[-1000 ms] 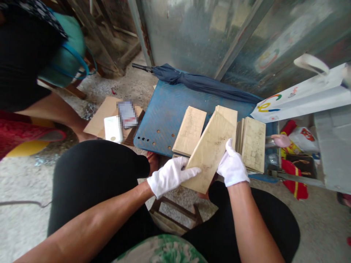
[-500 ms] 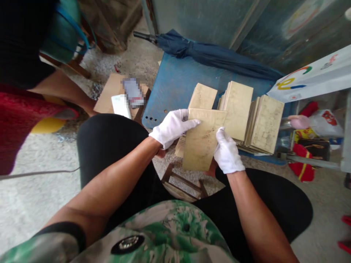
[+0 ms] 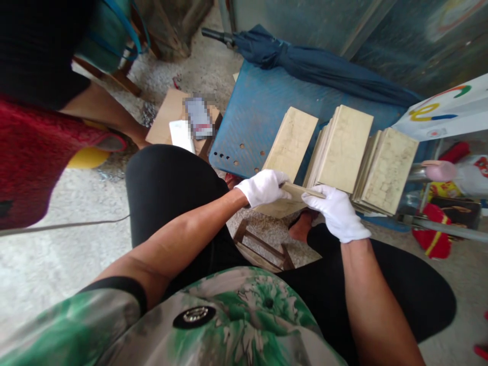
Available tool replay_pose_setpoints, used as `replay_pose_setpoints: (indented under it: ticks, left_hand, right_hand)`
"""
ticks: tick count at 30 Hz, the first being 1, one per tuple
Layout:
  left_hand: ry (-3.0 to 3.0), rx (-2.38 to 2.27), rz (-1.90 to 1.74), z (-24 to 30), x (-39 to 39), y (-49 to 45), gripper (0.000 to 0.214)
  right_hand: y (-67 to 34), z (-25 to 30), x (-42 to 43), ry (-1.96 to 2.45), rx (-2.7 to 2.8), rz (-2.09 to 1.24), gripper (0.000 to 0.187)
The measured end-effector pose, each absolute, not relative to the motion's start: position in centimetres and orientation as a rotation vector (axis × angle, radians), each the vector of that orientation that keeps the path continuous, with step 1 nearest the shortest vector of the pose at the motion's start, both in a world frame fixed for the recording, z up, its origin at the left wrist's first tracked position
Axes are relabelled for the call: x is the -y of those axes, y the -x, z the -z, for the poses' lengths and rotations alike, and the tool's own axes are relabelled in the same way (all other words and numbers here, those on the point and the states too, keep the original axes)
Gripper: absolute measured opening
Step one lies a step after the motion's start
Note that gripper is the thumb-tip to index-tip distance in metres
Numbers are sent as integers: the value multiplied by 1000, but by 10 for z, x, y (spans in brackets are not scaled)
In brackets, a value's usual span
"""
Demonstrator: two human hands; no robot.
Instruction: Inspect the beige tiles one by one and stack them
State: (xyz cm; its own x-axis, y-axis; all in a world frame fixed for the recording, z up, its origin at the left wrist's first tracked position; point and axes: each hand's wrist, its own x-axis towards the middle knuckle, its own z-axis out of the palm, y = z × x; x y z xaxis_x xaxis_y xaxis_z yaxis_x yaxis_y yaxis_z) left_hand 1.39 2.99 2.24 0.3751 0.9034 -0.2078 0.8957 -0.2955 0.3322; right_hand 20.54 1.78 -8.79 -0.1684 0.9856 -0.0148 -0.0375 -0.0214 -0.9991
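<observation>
Both my hands wear white gloves and grip one pale wooden board (image 3: 284, 204), now tilted almost edge-on to me. My left hand (image 3: 263, 187) is closed on its left end. My right hand (image 3: 335, 212) is closed on its right end. Just behind, three stacks of similar boards rest on a blue metal plate (image 3: 251, 117): a left stack (image 3: 292, 142), a middle stack (image 3: 341, 147) and a right stack (image 3: 387, 170).
A folded dark blue umbrella (image 3: 316, 68) lies across the plate's far edge. Another person's arm (image 3: 102, 109) reaches in at the left, near cardboard (image 3: 168, 114) with a white box (image 3: 182, 136). A white bag (image 3: 442, 109) and red items (image 3: 434, 241) sit right. A small wooden frame (image 3: 263, 246) lies between my knees.
The board I hold has turned from face-up to nearly edge-on and dropped lower, in front of the stacks. My view has shifted down and to the left.
</observation>
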Motion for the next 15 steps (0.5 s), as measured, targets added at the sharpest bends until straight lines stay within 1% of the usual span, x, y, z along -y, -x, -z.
replay_pose_setpoints:
  ticks: [2, 6, 11, 15]
  left_hand:
    - [-2336, -1532, 88, -14, -34, -13, 31]
    - [-2445, -1503, 336, 2, -42, -10, 26]
    - [-2467, -1556, 610, 25, -45, -1, 27]
    - [-2472, -1597, 679, 37, -41, 2, 27]
  right_hand:
    - [-204, 91, -18, 1189, 1424, -1358, 35]
    - [-192, 102, -22, 1416, 1765, -1172, 23]
    - [-165, 122, -27, 1458, 1907, -1094, 19]
    - [-147, 135, -27, 1487, 1952, -1062, 18]
